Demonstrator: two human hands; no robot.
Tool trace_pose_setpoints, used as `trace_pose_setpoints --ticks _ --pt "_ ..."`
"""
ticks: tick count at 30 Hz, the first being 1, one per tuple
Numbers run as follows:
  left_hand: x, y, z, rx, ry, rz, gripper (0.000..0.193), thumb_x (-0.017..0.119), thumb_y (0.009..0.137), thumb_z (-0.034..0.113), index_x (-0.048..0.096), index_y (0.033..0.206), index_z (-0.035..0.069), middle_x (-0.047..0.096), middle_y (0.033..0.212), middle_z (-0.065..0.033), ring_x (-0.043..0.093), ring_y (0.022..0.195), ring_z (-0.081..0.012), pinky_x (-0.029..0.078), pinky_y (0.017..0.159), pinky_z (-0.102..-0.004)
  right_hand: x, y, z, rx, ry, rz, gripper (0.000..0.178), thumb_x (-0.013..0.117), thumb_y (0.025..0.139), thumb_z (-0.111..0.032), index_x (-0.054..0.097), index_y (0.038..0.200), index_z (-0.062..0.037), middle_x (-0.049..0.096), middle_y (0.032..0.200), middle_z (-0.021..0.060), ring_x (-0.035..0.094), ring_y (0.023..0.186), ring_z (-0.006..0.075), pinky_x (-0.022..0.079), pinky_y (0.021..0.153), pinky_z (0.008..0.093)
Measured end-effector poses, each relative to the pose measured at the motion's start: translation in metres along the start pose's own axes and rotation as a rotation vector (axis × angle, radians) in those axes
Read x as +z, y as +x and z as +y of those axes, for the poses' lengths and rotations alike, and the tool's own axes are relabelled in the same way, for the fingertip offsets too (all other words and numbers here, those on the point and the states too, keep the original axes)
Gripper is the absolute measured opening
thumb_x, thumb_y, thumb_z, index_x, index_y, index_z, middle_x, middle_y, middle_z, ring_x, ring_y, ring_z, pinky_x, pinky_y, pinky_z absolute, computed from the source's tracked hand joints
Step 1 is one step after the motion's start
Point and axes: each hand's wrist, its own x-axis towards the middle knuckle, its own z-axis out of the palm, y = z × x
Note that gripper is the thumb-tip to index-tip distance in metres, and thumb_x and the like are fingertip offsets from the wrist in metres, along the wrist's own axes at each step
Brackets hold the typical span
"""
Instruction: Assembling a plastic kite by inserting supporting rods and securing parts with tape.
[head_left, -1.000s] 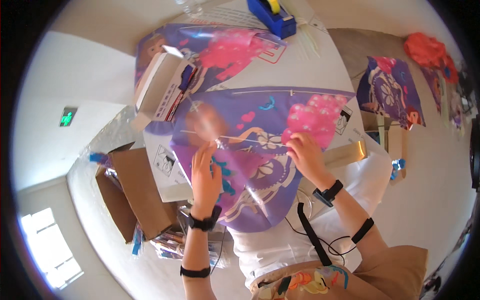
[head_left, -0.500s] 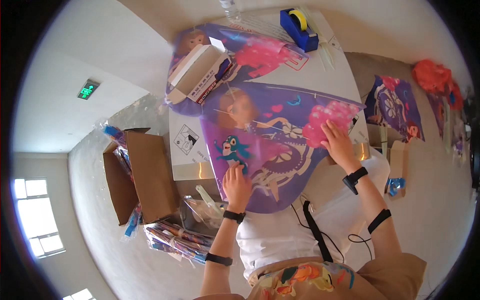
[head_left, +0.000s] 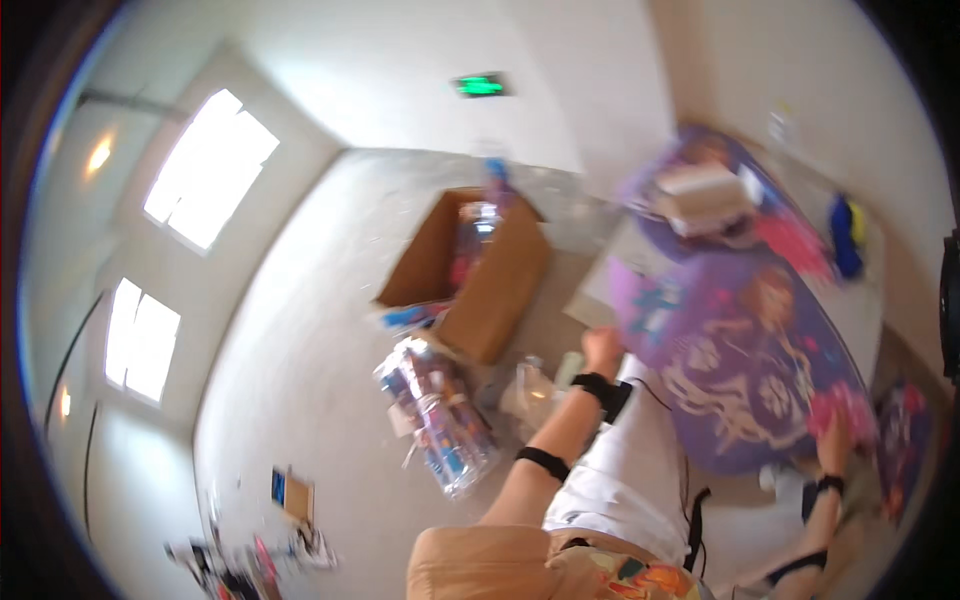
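A purple printed kite (head_left: pixel 735 365) with a pink patch at its right corner lies over the near side of the table, its lower edge hanging past the tabletop. My left hand (head_left: pixel 603 350) is beside the kite's left edge, near the table corner; its fingers are smeared by motion. At the pink corner, my right hand (head_left: pixel 835 445) touches the kite, but blur hides how the fingers are set. Behind it lies a second purple kite (head_left: pixel 680 165), with an open white carton (head_left: pixel 705 198) on top.
An open brown cardboard box (head_left: pixel 495 285) with wrapped packs stands left of the table. Plastic-wrapped bundles (head_left: pixel 440 425) lie on the floor before it. A blue tape dispenser (head_left: pixel 846 240) sits at the table's far right. Another purple kite (head_left: pixel 903 435) is at the right.
My view has swung to the left, bringing in more floor and windows. The left hand has gone from the kite's blue figure to beside its edge; the right remains at the pink corner.
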Motion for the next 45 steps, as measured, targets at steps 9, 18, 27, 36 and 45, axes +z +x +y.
trace_pose_setpoints --ticks 9,18,27,36,45 --pt "0.039 -0.025 0.063 0.206 0.265 -0.106 0.053 0.062 0.085 0.012 0.041 0.132 -0.001 0.060 0.110 -0.0125 0.060 0.091 -0.0191 0.050 0.069 -0.0315 -0.014 0.012 0.009 0.284 0.031 -0.400 0.065 0.063 0.082 -0.008 0.037 0.141 0.0007 0.040 0.144 0.0223 0.035 0.135 0.0372 0.029 0.111 0.0431" --pt "0.083 -0.025 0.023 0.344 0.372 -0.593 0.048 0.060 0.086 0.002 0.042 0.130 0.001 0.057 0.110 -0.0124 0.058 0.101 -0.0205 0.049 0.083 -0.0336 0.043 0.041 0.019 0.147 -0.090 -0.085 0.067 0.056 0.084 -0.006 0.031 0.147 -0.0030 0.035 0.150 0.0191 0.029 0.140 0.0324 0.023 0.115 0.0406" --pt "0.108 -0.056 0.007 0.124 0.472 -0.783 0.038 0.058 0.094 0.009 0.043 0.128 0.001 0.059 0.109 -0.0101 0.056 0.093 -0.0170 0.048 0.079 -0.0309 0.091 0.126 -0.042 0.031 0.166 0.191 0.032 0.062 0.089 -0.010 0.049 0.117 -0.0005 0.054 0.108 0.0173 0.053 0.100 0.0332 0.044 0.083 0.0399" --pt "0.097 -0.056 0.001 0.035 0.364 -0.698 0.037 0.057 0.094 0.008 0.044 0.128 0.003 0.057 0.116 -0.0097 0.056 0.096 -0.0169 0.048 0.078 -0.0292 0.077 0.133 -0.074 0.043 0.297 0.040 0.022 0.065 0.082 -0.005 0.043 0.077 -0.0026 0.046 0.072 0.0118 0.047 0.069 0.0305 0.039 0.065 0.0411" --pt "0.080 -0.085 0.020 0.380 0.545 -0.689 0.028 0.058 0.092 0.010 0.057 0.118 0.003 0.063 0.106 -0.0068 0.060 0.091 -0.0162 0.048 0.079 -0.0299 0.059 0.139 -0.123 -0.286 0.100 0.033 0.008 0.061 0.073 -0.003 0.064 0.081 -0.0016 0.062 0.079 0.0190 0.059 0.073 0.0381 0.046 0.063 0.0461"
